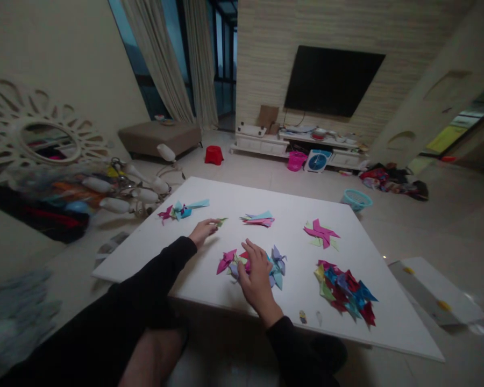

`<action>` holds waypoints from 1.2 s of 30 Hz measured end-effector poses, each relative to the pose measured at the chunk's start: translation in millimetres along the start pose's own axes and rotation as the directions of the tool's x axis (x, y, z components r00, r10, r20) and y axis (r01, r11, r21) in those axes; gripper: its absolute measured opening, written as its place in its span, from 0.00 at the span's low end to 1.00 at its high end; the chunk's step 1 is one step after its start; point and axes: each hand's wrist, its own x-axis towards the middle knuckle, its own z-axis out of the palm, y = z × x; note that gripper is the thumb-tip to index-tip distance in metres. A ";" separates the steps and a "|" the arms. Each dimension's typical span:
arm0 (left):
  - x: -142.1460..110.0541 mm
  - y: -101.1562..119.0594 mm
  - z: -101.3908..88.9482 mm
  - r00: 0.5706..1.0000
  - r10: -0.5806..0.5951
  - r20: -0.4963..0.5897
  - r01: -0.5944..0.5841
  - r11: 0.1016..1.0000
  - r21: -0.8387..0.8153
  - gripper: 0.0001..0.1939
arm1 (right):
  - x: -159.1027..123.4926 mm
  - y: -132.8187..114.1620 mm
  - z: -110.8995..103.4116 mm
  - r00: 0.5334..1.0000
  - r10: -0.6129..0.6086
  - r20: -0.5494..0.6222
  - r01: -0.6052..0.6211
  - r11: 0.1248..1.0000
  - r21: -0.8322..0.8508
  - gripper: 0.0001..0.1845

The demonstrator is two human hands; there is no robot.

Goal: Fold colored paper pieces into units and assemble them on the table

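Note:
My left hand (204, 231) is reached out over the white table (286, 199), its fingertips pinched on a small green folded paper piece (222, 221), perhaps a crane. My right hand (256, 271) hovers over or rests on a pile of paper cranes; its fingers are apart and cover part of the pile. At that pile's left lies a magenta crane (226, 261), at its right a lavender crane (279, 257). Beyond my hands is a stack of narrow folded papers (260, 219). More cranes (180, 210) in teal and magenta lie at the table's far left.
On the table's right are pinwheel-like magenta and green papers (321, 233) and a heap of colourful folded papers (347, 290). Two small items, one a yellowish figure (303, 316), lie near the front edge. A blue basket (357, 199) and a red stool (214, 155) stand beyond.

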 end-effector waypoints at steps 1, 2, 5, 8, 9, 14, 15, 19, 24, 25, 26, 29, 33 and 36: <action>-20.7 8.1 8.9 0.999 0.009 0.052 -0.006 0.998 -0.069 0.16 | 1.9 2.0 -3.3 1.000 0.002 -0.026 -0.002 1.000 0.006 0.24; -40.8 15.2 17.7 0.991 0.010 0.133 0.025 0.966 -0.257 0.16 | 3.3 4.1 -6.7 0.998 0.006 -0.058 -0.005 1.000 0.010 0.24; -92.1 27.9 40.7 0.948 0.033 0.316 0.151 0.827 -0.541 0.16 | 3.9 10.5 -16.8 0.982 0.054 -0.183 -0.051 0.998 0.023 0.21; -121.1 25.6 58.0 0.935 0.007 0.354 0.190 0.834 -0.518 0.15 | 0.0 14.9 -26.8 0.962 0.119 -0.246 -0.115 0.993 0.028 0.16; -125.8 22.5 63.3 0.938 0.002 0.346 0.180 0.851 -0.494 0.14 | -1.6 15.9 -30.2 0.962 0.123 -0.244 -0.124 0.992 0.012 0.14; -128.4 9.1 87.9 0.939 0.001 0.344 0.142 0.909 -0.392 0.13 | -4.6 22.4 -45.8 0.982 0.088 -0.169 -0.111 0.985 -0.135 0.08; -127.4 9.2 91.8 0.935 0.004 0.355 0.138 0.917 -0.374 0.13 | -3.8 24.2 -48.2 0.985 0.088 -0.150 -0.112 0.981 -0.158 0.08; -124.6 18.3 101.0 0.913 0.025 0.408 0.128 0.930 -0.345 0.14 | 1.7 30.0 -54.1 0.994 0.061 -0.094 -0.082 0.967 -0.240 0.09; -125.6 26.6 101.4 0.891 0.052 0.452 0.114 0.937 -0.332 0.14 | 6.1 31.5 -56.0 0.996 0.074 -0.054 -0.087 0.953 -0.291 0.09; -125.9 26.3 100.8 0.887 0.054 0.459 0.111 0.940 -0.323 0.14 | 6.1 31.5 -55.9 0.996 0.074 -0.046 -0.084 0.952 -0.295 0.09; -126.1 25.5 100.1 0.883 0.056 0.465 0.106 0.943 -0.316 0.14 | 5.9 31.5 -55.8 0.997 0.072 -0.037 -0.079 0.952 -0.297 0.09; -126.7 23.0 97.3 0.881 0.061 0.470 0.093 0.950 -0.297 0.15 | 3.7 31.5 -54.8 0.997 0.067 -0.027 -0.072 0.954 -0.290 0.08; -130.6 23.8 91.8 0.886 0.060 0.460 0.057 0.970 -0.237 0.14 | -0.9 30.4 -52.3 0.998 0.055 -0.014 -0.057 0.953 -0.297 0.09; -134.8 28.4 87.2 0.878 0.072 0.473 0.025 0.980 -0.195 0.14 | -2.5 28.4 -50.4 0.998 0.061 0.002 -0.057 0.951 -0.305 0.08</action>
